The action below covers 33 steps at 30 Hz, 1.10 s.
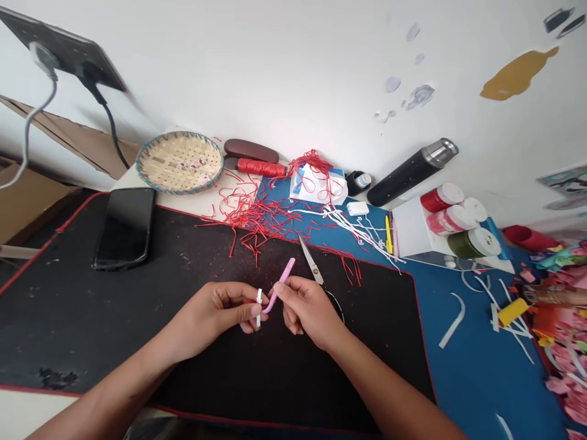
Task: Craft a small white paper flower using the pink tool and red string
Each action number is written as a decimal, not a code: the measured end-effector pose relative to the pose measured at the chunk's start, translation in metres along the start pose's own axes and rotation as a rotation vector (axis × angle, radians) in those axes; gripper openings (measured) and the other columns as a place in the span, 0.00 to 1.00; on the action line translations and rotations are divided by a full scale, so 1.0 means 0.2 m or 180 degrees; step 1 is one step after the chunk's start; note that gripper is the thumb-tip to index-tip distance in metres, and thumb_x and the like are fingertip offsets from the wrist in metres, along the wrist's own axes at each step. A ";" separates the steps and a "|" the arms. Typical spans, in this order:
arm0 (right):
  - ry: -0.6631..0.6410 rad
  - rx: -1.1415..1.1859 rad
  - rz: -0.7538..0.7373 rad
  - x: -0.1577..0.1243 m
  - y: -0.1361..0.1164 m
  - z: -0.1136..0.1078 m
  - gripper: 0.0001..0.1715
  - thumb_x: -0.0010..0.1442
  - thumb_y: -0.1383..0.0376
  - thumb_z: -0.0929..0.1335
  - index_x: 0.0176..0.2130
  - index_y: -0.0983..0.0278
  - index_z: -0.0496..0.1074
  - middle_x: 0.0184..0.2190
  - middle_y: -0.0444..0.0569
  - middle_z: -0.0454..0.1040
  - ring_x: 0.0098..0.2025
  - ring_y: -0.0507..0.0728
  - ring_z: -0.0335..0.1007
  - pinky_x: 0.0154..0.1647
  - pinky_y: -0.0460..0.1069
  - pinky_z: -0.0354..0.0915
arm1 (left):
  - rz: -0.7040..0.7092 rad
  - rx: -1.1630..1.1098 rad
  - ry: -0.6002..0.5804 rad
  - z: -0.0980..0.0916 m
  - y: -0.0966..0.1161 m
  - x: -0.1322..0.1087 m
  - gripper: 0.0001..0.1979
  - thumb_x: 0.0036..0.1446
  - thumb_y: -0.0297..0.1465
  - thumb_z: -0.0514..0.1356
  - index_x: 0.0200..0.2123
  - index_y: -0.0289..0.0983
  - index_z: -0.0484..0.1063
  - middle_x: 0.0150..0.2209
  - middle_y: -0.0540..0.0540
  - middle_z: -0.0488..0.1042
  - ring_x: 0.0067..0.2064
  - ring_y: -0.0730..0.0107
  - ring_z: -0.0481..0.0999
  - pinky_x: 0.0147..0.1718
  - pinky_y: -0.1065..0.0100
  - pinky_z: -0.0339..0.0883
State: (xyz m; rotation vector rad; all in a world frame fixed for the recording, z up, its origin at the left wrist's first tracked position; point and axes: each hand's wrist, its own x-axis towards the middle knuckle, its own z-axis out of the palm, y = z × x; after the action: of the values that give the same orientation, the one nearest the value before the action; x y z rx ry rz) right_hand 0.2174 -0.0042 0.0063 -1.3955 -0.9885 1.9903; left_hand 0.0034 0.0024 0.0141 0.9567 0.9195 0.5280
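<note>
The left hand (213,321) and right hand (309,311) sit over a desk mat (82,318), with scissors (310,261) just beyond, a phone (123,228) to the left, and a flask (413,172) behind, seemingly on its side.

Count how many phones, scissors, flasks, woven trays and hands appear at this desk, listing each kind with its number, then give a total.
Phones: 1
Scissors: 1
Flasks: 1
Woven trays: 1
Hands, left hand and right hand: 2
Total: 6

Black smartphone (123,228), woven bamboo tray (180,162), thermos flask (413,172) — steel-capped
</note>
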 end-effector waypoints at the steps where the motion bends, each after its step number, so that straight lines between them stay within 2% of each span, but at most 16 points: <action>1: 0.0068 -0.0023 -0.0090 0.00 0.00 0.00 0.29 0.61 0.40 0.71 0.34 0.63 0.70 0.12 0.32 0.60 0.11 0.47 0.55 0.13 0.42 0.50 | -0.0001 -0.0037 0.0014 0.00 0.00 0.00 0.12 0.57 0.41 0.71 0.36 0.37 0.85 0.29 0.45 0.83 0.31 0.66 0.78 0.32 0.69 0.74; 8: 0.0493 -0.0460 -0.0666 -0.05 0.00 0.00 0.26 0.64 0.43 0.70 0.34 0.62 0.69 0.14 0.35 0.64 0.13 0.48 0.56 0.15 0.43 0.51 | -0.0056 -0.0517 0.0073 -0.02 -0.01 0.00 0.16 0.52 0.42 0.75 0.35 0.35 0.85 0.31 0.42 0.85 0.29 0.67 0.79 0.30 0.71 0.73; 14: 0.0860 -0.0902 -0.1161 -0.09 0.00 -0.02 0.18 0.66 0.50 0.70 0.37 0.63 0.74 0.19 0.37 0.65 0.17 0.49 0.59 0.20 0.45 0.56 | -0.0004 -0.0896 0.0135 -0.01 -0.01 -0.01 0.17 0.49 0.41 0.77 0.35 0.33 0.86 0.32 0.40 0.85 0.28 0.69 0.80 0.28 0.73 0.73; 18: 0.0807 -0.1588 -0.1651 -0.11 0.00 -0.01 0.13 0.66 0.57 0.72 0.46 0.62 0.79 0.21 0.38 0.66 0.22 0.51 0.62 0.26 0.46 0.60 | -0.0028 -0.1005 0.0073 0.00 0.00 -0.02 0.19 0.48 0.41 0.78 0.36 0.33 0.86 0.30 0.40 0.85 0.27 0.68 0.80 0.27 0.72 0.72; 21: 0.0739 -0.2115 -0.1888 -0.11 0.00 0.00 0.12 0.66 0.60 0.70 0.48 0.60 0.80 0.23 0.41 0.71 0.25 0.52 0.66 0.30 0.47 0.63 | -0.0005 -0.1037 0.0063 0.00 0.00 -0.02 0.19 0.48 0.41 0.78 0.36 0.33 0.85 0.30 0.41 0.85 0.28 0.67 0.80 0.28 0.71 0.72; 25: 0.0815 -0.2235 -0.1904 -0.11 0.01 0.02 0.12 0.68 0.61 0.68 0.46 0.60 0.81 0.25 0.44 0.76 0.26 0.54 0.69 0.31 0.47 0.65 | 0.0128 -0.1092 0.0140 0.00 0.00 -0.02 0.18 0.48 0.41 0.78 0.36 0.34 0.85 0.29 0.43 0.84 0.29 0.68 0.80 0.29 0.72 0.72; 33: 0.0820 -0.1750 -0.1711 -0.12 0.00 0.05 0.14 0.69 0.57 0.68 0.44 0.61 0.81 0.21 0.42 0.71 0.21 0.53 0.66 0.25 0.47 0.63 | 0.0266 -0.1100 0.0263 0.01 -0.01 -0.01 0.18 0.50 0.41 0.77 0.36 0.34 0.83 0.31 0.43 0.84 0.31 0.67 0.81 0.31 0.71 0.73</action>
State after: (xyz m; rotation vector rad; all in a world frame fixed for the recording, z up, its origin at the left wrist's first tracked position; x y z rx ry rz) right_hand 0.2163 -0.0258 0.0221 -1.4026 -1.6518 1.1614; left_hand 0.0041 -0.0013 0.0138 0.6654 0.8305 0.7748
